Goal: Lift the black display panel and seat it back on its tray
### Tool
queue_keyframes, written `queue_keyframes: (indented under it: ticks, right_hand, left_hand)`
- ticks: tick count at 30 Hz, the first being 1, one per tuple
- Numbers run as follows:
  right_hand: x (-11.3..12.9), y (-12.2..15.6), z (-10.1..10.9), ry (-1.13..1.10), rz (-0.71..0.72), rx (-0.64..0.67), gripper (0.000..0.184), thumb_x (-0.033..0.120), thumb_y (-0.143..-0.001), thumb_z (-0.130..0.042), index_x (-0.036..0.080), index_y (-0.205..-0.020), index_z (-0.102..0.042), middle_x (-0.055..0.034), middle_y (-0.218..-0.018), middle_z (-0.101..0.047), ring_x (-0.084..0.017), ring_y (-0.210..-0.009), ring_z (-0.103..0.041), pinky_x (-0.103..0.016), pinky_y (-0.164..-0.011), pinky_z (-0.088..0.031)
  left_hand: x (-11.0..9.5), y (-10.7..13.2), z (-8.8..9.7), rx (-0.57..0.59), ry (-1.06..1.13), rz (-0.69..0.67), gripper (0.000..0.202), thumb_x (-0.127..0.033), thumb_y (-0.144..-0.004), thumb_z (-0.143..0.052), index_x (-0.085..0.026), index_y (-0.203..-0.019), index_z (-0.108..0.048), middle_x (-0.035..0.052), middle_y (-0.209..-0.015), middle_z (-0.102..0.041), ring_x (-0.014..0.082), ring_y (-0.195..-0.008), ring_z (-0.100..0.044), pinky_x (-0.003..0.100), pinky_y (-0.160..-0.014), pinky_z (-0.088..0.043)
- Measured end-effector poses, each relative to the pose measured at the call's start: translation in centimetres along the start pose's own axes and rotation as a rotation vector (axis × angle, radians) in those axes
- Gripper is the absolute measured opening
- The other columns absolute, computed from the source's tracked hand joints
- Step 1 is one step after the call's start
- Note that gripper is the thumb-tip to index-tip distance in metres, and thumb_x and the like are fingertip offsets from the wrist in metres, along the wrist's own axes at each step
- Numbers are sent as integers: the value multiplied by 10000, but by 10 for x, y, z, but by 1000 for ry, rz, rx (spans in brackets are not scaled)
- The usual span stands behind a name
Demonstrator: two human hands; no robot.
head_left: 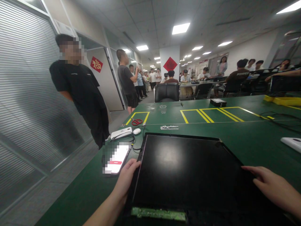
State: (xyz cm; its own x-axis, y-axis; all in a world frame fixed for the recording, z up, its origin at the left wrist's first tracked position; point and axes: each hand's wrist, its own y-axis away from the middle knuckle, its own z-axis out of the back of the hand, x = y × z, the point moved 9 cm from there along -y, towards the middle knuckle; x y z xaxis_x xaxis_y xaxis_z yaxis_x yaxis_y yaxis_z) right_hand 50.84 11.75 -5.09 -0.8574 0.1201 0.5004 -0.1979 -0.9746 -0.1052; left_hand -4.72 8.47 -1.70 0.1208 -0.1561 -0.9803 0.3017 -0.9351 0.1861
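A black LCD screen panel (pixel 185 169) lies in front of me above the green table. A strip of green circuit board (pixel 158 214) shows along its near edge. My left hand (pixel 127 175) is closed on the panel's left edge, thumb on top and the other fingers partly hidden. At the opposite edge my right hand (pixel 263 180) grips the frame between thumb and fingers. A phone (pixel 117 158) with a lit screen lies just left of my left hand.
On the green table (pixel 258 138) are red-handled scissors (pixel 136 122), a white power bank (pixel 121 133), a white mouse (pixel 136 131), cables, a black boxy part (pixel 218 102) and a yellow tray (pixel 282 100). A white device (pixel 291 143) lies right. A person (pixel 77 81) stands left.
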Motion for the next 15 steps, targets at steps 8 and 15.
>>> queue_keyframes:
  ticks: [8,15]
  right_hand:
    - [6,0,1,-5,-3,4,513,399,-584,-469,261,-931,-820,-125,-1051,-807,-319,-951,-764,-443,-874,-601]
    - [6,-2,0,58,35,-11,504,381,-609,-465,271,-941,-829,-102,-1040,-815,-296,-929,-773,-403,-828,-618]
  left_hand:
    - [13,1,-6,23,82,139,403,-420,-642,-846,-266,-855,-540,-97,-582,-625,153,-521,-643,241,-538,-473]
    - [8,9,-15,135,90,186,707,-301,-607,-887,-325,-1211,-520,-77,-725,-737,199,-549,-710,296,-555,-517]
